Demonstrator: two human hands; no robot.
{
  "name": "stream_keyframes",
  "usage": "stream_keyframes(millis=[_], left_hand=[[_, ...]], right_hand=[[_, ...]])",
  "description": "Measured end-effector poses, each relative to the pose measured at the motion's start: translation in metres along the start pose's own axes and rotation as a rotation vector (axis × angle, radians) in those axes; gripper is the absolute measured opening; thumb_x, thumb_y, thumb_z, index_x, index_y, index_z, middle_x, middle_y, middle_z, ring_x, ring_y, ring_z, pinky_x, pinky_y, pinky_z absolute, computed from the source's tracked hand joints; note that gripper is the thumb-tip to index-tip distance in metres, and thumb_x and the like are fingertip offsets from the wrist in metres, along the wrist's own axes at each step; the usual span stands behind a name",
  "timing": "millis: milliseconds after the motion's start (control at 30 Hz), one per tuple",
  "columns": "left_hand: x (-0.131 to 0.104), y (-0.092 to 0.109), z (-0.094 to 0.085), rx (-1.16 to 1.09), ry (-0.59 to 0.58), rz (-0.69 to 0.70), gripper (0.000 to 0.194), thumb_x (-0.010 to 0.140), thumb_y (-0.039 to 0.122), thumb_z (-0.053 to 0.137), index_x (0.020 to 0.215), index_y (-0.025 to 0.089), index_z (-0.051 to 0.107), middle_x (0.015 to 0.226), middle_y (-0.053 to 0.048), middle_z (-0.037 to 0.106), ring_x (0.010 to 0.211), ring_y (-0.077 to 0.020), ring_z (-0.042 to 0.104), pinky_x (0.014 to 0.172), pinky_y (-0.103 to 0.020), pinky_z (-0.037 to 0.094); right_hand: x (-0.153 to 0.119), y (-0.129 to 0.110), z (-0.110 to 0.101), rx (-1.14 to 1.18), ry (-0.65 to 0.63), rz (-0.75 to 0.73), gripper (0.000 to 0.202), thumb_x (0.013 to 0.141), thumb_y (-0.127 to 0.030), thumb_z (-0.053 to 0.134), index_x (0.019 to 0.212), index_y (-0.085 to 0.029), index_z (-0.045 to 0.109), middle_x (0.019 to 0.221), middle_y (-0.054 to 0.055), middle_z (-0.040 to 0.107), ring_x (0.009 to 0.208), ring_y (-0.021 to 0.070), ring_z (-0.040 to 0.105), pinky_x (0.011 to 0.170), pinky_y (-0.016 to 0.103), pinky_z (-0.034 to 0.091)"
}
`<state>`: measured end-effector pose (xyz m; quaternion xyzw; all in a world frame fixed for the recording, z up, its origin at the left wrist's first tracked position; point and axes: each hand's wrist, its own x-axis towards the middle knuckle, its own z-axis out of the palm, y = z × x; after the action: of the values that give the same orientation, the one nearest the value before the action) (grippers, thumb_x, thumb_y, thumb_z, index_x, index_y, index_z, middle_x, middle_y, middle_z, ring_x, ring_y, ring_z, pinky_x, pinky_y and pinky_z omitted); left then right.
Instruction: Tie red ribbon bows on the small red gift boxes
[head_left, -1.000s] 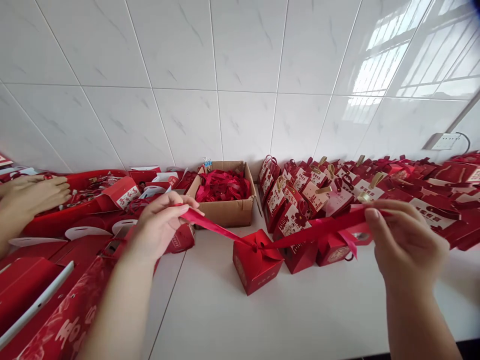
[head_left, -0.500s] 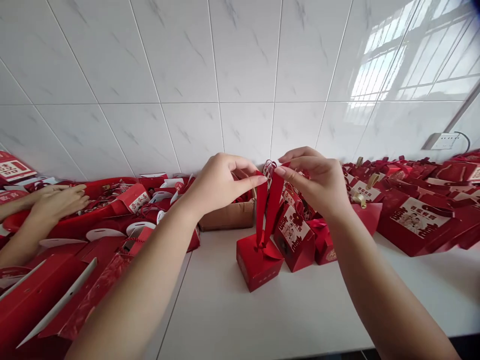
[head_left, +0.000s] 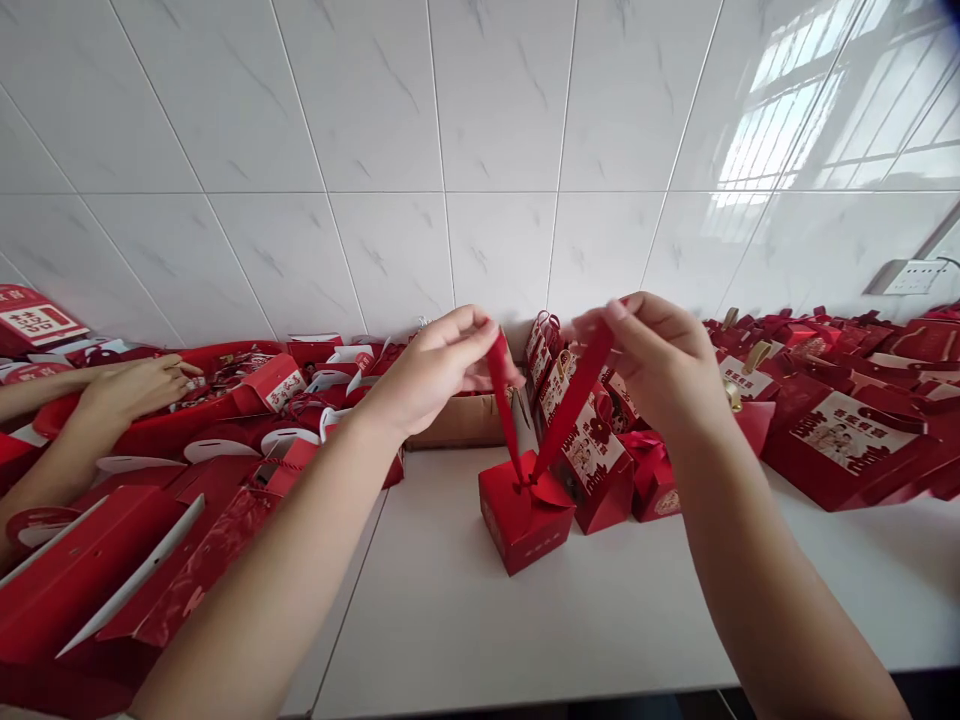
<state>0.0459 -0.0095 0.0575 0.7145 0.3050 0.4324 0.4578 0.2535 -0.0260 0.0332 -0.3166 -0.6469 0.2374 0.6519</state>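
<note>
A small red gift box (head_left: 525, 520) rests on the white table, with a red ribbon (head_left: 574, 405) threaded through its top. My left hand (head_left: 442, 365) pinches one end of the ribbon between thumb and fingers. The other end is gripped by my right hand (head_left: 652, 350), whose fingertips are slightly blurred. Both ribbon ends are pulled upward and apart in a V above the box. Just behind and to the right of the box stands a red bag-shaped box (head_left: 596, 460) with a printed white label, beside another red ribboned box (head_left: 656, 485).
Many red boxes (head_left: 855, 440) crowd the right side. At the left, another person's hands (head_left: 135, 390) reach over a red basin (head_left: 217, 350) of small packets. Partly folded red cartons (head_left: 97, 545) lie in front of it. A brown cardboard box (head_left: 457, 422) sits near the tiled wall (head_left: 390, 120).
My hands have moved apart, spreading the ribbon ends from nearly parallel into a wider V. The gift box stays on the table. The camera view has shifted slightly.
</note>
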Motion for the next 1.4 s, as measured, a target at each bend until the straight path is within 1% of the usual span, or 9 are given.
stream_keyframes(millis=[67,167,267,333,533,733,867,1000,1400], left_hand=[[-0.005,-0.011,-0.010,-0.065,-0.004,-0.103,0.026,0.086,0.038,0.054,0.072,0.019,0.043,0.058,0.006,0.045,0.047,-0.0081,0.047,0.054,-0.025,0.046],[-0.012,-0.032,-0.027,0.140,0.038,-0.158,0.027,0.087,0.039,0.051,0.070,0.020,0.042,0.053,0.008,0.030,0.042,-0.0060,0.029,0.040,-0.018,0.025],[-0.021,-0.054,-0.038,0.514,0.070,-0.097,0.027,0.082,0.043,0.057,0.072,0.019,0.050,0.059,0.005,0.039,0.050,-0.0081,0.035,0.045,-0.019,0.026],[-0.029,-0.069,-0.039,0.687,0.013,-0.089,0.027,0.078,0.045,0.061,0.073,0.019,0.055,0.060,0.004,0.042,0.053,-0.0094,0.038,0.048,-0.021,0.029],[-0.059,-0.103,-0.023,0.705,-0.216,-0.120,0.022,0.077,0.042,0.062,0.080,0.020,0.061,0.074,0.000,0.056,0.065,-0.0138,0.050,0.059,-0.024,0.040],[-0.070,-0.125,-0.016,0.600,-0.217,-0.079,0.018,0.077,0.036,0.064,0.085,0.020,0.059,0.087,-0.002,0.055,0.071,-0.0132,0.047,0.065,-0.025,0.040],[-0.072,-0.134,-0.011,0.519,-0.177,-0.071,0.017,0.078,0.034,0.064,0.086,0.020,0.058,0.093,-0.003,0.053,0.076,-0.0138,0.050,0.068,-0.025,0.042],[-0.075,-0.138,-0.004,0.443,-0.151,-0.054,0.013,0.079,0.028,0.063,0.087,0.020,0.058,0.097,-0.004,0.054,0.086,-0.0164,0.055,0.079,-0.028,0.045],[-0.078,-0.144,0.003,0.385,-0.116,-0.046,0.014,0.079,0.025,0.063,0.091,0.020,0.057,0.100,-0.005,0.055,0.092,-0.0175,0.056,0.084,-0.030,0.045]], right_hand=[[-0.011,-0.001,-0.012,0.102,-0.066,0.141,0.025,0.092,-0.039,0.046,0.077,-0.020,0.047,0.067,-0.001,0.060,0.057,0.0110,0.061,0.057,0.027,0.053],[-0.032,-0.007,-0.033,0.117,-0.182,0.331,0.028,0.091,-0.040,0.049,0.072,-0.020,0.043,0.054,-0.004,0.054,0.038,0.0087,0.051,0.040,0.023,0.045],[-0.051,-0.013,-0.047,0.089,-0.342,0.451,0.028,0.091,-0.041,0.050,0.073,-0.020,0.046,0.054,-0.004,0.055,0.037,0.0091,0.050,0.036,0.022,0.041],[-0.060,-0.013,-0.045,0.003,-0.462,0.486,0.028,0.091,-0.041,0.049,0.074,-0.019,0.048,0.055,-0.004,0.053,0.040,0.0079,0.048,0.037,0.020,0.038],[-0.080,0.019,0.001,-0.473,-0.627,0.275,0.017,0.087,-0.031,0.054,0.075,-0.020,0.052,0.054,-0.007,0.040,0.048,0.0080,0.035,0.044,0.020,0.028],[-0.098,0.056,0.029,-0.607,-0.730,0.141,0.012,0.079,-0.024,0.061,0.083,-0.020,0.051,0.080,-0.001,0.051,0.060,0.0097,0.047,0.057,0.023,0.040],[-0.108,0.063,0.035,-0.573,-0.704,0.155,0.013,0.076,-0.014,0.056,0.081,-0.020,0.046,0.082,-0.001,0.048,0.061,0.0102,0.049,0.056,0.023,0.043],[-0.118,0.072,0.043,-0.540,-0.535,0.173,0.006,0.080,-0.014,0.052,0.078,-0.019,0.050,0.082,0.002,0.049,0.062,0.0116,0.053,0.058,0.025,0.047],[-0.129,0.086,0.040,-0.538,-0.387,-0.030,0.012,0.082,-0.013,0.053,0.088,-0.018,0.062,0.076,0.003,0.059,0.056,0.0097,0.054,0.052,0.022,0.050]])
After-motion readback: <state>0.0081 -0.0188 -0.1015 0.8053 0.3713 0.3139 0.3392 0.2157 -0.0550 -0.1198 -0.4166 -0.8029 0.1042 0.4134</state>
